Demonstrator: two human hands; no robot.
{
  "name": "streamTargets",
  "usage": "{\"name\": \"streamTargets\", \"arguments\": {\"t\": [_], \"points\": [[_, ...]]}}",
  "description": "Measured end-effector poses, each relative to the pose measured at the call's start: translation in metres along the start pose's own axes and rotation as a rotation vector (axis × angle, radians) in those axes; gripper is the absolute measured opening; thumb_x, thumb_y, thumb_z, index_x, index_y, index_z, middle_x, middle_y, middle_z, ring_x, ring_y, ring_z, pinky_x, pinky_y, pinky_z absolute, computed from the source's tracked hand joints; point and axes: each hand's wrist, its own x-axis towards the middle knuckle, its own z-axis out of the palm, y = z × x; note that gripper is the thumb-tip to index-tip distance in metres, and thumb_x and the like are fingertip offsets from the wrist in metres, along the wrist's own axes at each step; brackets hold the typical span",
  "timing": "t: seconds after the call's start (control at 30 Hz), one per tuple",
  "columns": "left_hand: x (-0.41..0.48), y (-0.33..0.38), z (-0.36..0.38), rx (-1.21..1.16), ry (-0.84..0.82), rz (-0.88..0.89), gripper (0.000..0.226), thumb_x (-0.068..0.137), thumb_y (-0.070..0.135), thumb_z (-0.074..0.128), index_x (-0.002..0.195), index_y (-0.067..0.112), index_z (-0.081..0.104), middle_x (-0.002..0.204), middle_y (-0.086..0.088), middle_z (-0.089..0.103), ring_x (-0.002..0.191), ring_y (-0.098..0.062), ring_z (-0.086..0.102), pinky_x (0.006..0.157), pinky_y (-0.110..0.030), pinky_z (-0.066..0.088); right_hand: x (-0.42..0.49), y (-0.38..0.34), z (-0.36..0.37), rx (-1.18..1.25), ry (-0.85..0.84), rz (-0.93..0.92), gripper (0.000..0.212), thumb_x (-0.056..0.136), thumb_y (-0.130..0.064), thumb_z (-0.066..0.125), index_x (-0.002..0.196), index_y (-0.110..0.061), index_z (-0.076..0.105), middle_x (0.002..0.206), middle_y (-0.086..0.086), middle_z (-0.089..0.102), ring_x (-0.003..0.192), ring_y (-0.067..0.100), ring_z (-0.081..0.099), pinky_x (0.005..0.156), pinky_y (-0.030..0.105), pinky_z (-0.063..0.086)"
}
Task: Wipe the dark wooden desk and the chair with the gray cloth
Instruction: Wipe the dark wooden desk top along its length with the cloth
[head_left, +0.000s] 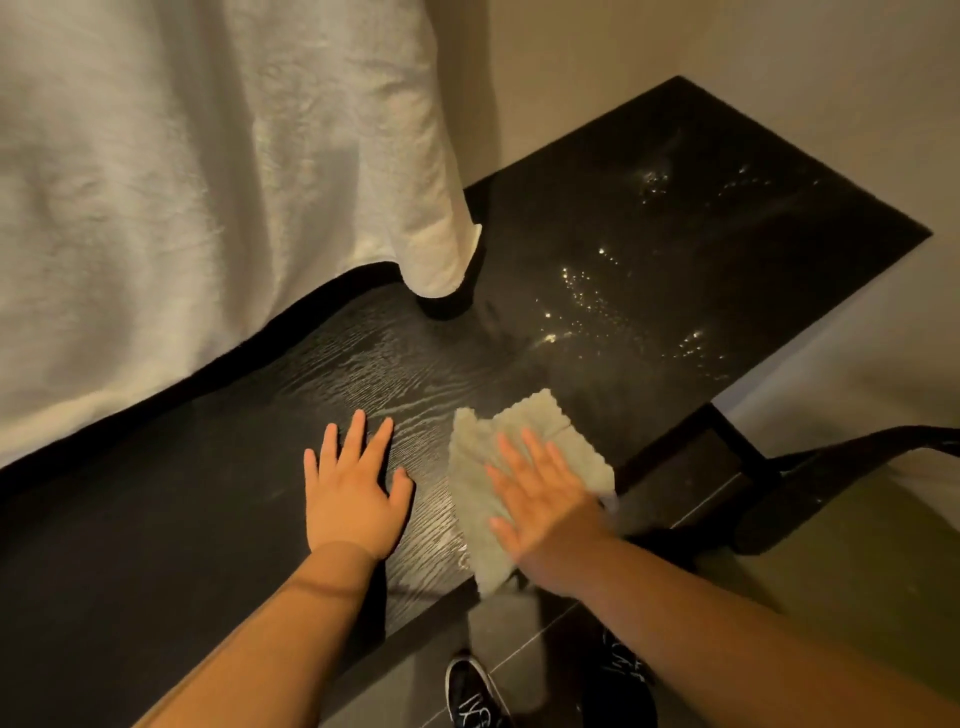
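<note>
While my right hand (540, 499) presses flat on the gray cloth (545, 431) at the near edge of the surface (623, 197), my left hand (353, 493) open just left of it, I fear the overhanging cloth may slip off, with droplets (587, 306) beyond it, a curtain (182, 182) crowding its far left, the chair (810, 493) right of it.

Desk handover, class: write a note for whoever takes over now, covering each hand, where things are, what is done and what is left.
Left hand flat on the desk, fingers spread, holding nothing.
Right hand flat, pressing the cloth on the desk near its front edge.
Done: cannot tell how much is wiped.
Left: droplets beyond the cloth; the chair at the right, untouched.
</note>
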Motion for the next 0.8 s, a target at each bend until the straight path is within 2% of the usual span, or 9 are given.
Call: {"name": "streamTargets", "arguments": {"t": [0.07, 0.13, 0.3, 0.37, 0.43, 0.53, 0.63, 0.7, 0.8], "points": [[0.0, 0.013, 0.001, -0.051, 0.024, -0.084, 0.065, 0.098, 0.05, 0.037, 0.161, 0.033, 0.04, 0.173, -0.001, 0.024, 0.16, -0.036, 0.016, 0.128, -0.06, 0.013, 0.0, 0.011, -0.005, -0.035, -0.013, -0.147, 0.067, 0.103, -0.058, 0.031, 0.161, -0.024, 0.039, 0.176, 0.004, 0.005, 0.162, 0.027, -0.003, 0.128, 0.046, 0.005], [0.004, 0.039, 0.001, -0.116, 0.017, -0.198, 0.06, 0.103, 0.044, 0.044, 0.161, 0.031, 0.039, 0.174, -0.003, 0.019, 0.16, -0.037, 0.011, 0.128, -0.062, 0.008, 0.007, 0.044, -0.019, -0.057, -0.08, -0.189, 0.071, 0.104, -0.064, 0.023, 0.166, -0.03, 0.021, 0.174, -0.005, -0.016, 0.159, 0.019, -0.021, 0.128, 0.042, -0.007], [0.028, 0.109, 0.007, -0.117, -0.048, -0.187, 0.069, 0.103, 0.059, 0.034, 0.166, 0.038, 0.015, 0.177, -0.001, -0.002, 0.161, -0.036, -0.009, 0.126, -0.065, -0.004, 0.02, 0.12, -0.049, -0.078, -0.131, 0.035, 0.075, 0.101, -0.071, 0.008, 0.165, -0.035, -0.007, 0.166, -0.01, -0.038, 0.15, 0.014, -0.042, 0.129, 0.044, -0.012], [0.031, 0.118, 0.011, -0.064, -0.049, -0.203, 0.072, 0.102, 0.062, 0.026, 0.167, 0.04, 0.007, 0.177, -0.001, -0.006, 0.161, -0.036, -0.012, 0.127, -0.064, -0.004, 0.02, 0.121, -0.044, -0.053, -0.093, 0.069, 0.074, 0.102, -0.067, 0.011, 0.165, -0.031, -0.002, 0.169, -0.005, -0.032, 0.153, 0.018, -0.037, 0.13, 0.045, -0.01], [0.031, 0.118, 0.013, -0.05, -0.04, -0.216, 0.073, 0.101, 0.063, 0.025, 0.167, 0.039, 0.007, 0.177, -0.001, -0.005, 0.161, -0.036, -0.01, 0.127, -0.064, -0.002, 0.017, 0.105, -0.033, -0.03, 0.008, 0.049, 0.072, 0.105, -0.06, 0.022, 0.166, -0.022, 0.019, 0.175, 0.005, -0.013, 0.16, 0.028, -0.019, 0.131, 0.05, 0.001], [0.029, 0.118, 0.014, -0.048, -0.007, -0.21, 0.074, 0.099, 0.063, 0.027, 0.167, 0.039, 0.012, 0.177, -0.001, 0.0, 0.161, -0.036, -0.006, 0.127, -0.063, 0.001, 0.013, 0.083, -0.019, -0.01, 0.018, -0.1, 0.069, 0.103, -0.057, 0.035, 0.16, -0.017, 0.041, 0.175, 0.011, 0.005, 0.162, 0.034, -0.003, 0.129, 0.053, 0.009], [0.029, 0.119, 0.015, -0.056, 0.002, -0.222, 0.073, 0.098, 0.063, 0.028, 0.167, 0.039, 0.015, 0.177, 0.0, 0.002, 0.162, -0.035, -0.005, 0.128, -0.062, 0.001, 0.022, 0.103, -0.034, -0.108, -0.105, -0.285, 0.072, 0.104, -0.065, 0.025, 0.166, -0.028, 0.018, 0.174, -0.001, -0.02, 0.158, 0.021, -0.026, 0.127, 0.045, -0.01], [0.028, 0.119, 0.014, -0.063, -0.008, -0.225, 0.073, 0.099, 0.063, 0.028, 0.167, 0.04, 0.015, 0.177, 0.002, 0.001, 0.162, -0.034, -0.006, 0.129, -0.06, 0.0, 0.035, 0.138, -0.051, -0.097, -0.156, -0.381, 0.074, 0.102, -0.07, 0.022, 0.166, -0.035, 0.014, 0.171, -0.01, -0.027, 0.155, 0.014, -0.032, 0.128, 0.043, -0.011], [0.03, 0.119, 0.013, -0.062, -0.006, -0.228, 0.072, 0.1, 0.062, 0.03, 0.166, 0.041, 0.014, 0.177, 0.003, 0.0, 0.162, -0.032, -0.007, 0.129, -0.059, -0.001, 0.058, 0.181, -0.073, -0.128, -0.153, -0.275, 0.08, 0.099, -0.077, 0.015, 0.168, -0.036, 0.007, 0.17, -0.01, -0.03, 0.154, 0.013, -0.034, 0.13, 0.046, -0.009]]}}
